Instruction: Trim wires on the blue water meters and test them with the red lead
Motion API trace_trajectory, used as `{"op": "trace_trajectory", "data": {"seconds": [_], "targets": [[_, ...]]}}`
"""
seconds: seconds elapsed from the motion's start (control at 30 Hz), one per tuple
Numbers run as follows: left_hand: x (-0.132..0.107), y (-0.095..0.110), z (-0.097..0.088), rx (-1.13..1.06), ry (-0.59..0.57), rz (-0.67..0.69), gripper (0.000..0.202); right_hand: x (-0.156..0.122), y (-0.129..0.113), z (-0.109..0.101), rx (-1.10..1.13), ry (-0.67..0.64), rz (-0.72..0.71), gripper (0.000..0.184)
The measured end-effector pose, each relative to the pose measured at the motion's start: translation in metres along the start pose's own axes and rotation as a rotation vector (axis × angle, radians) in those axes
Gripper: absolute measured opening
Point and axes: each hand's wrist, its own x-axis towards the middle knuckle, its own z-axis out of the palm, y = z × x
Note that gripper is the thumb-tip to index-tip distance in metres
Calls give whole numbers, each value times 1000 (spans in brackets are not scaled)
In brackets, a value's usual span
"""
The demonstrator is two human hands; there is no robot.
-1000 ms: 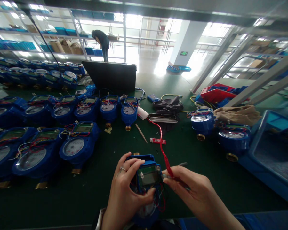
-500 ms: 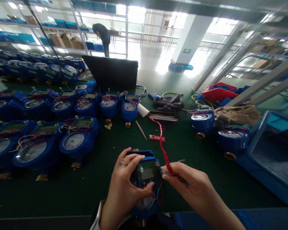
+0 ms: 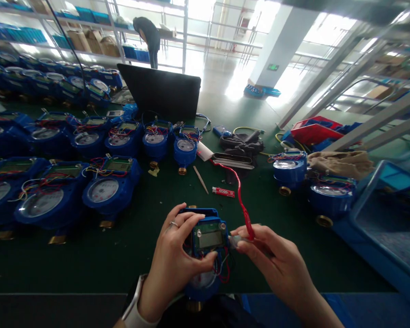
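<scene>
My left hand (image 3: 174, 264), a ring on one finger, is wrapped around an open blue water meter (image 3: 205, 255) near the table's front edge, thumb on its small display board (image 3: 210, 238). My right hand (image 3: 276, 264) pinches a small clear plug (image 3: 235, 240) at the end of a red cable (image 3: 239, 196), held against the right side of the board. Red and white wires spill from the meter below the board. The cable runs back to a flat metal box (image 3: 233, 161).
Rows of blue water meters (image 3: 102, 191) with loose wiring fill the left of the green table (image 3: 123, 255). Two more meters (image 3: 289, 171) stand at right beside a blue bin (image 3: 386, 218). A black laptop (image 3: 160, 98) stands behind. A person (image 3: 146, 34) bends over far back.
The view has tilted down a little, so everything sits higher in frame. Both hands keep their hold; the red cable now arches further right above my right hand.
</scene>
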Motion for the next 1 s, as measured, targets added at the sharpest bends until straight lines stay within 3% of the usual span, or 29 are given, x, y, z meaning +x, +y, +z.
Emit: {"op": "trace_trajectory", "data": {"seconds": [0.57,1.0], "targets": [[-1,3,-2,-8,1,-17,60,2,-4,0,-210,-4,-171,15],[0,4,-2,-27,3,-30,58,2,-2,-3,-195,-12,-153,15]]}}
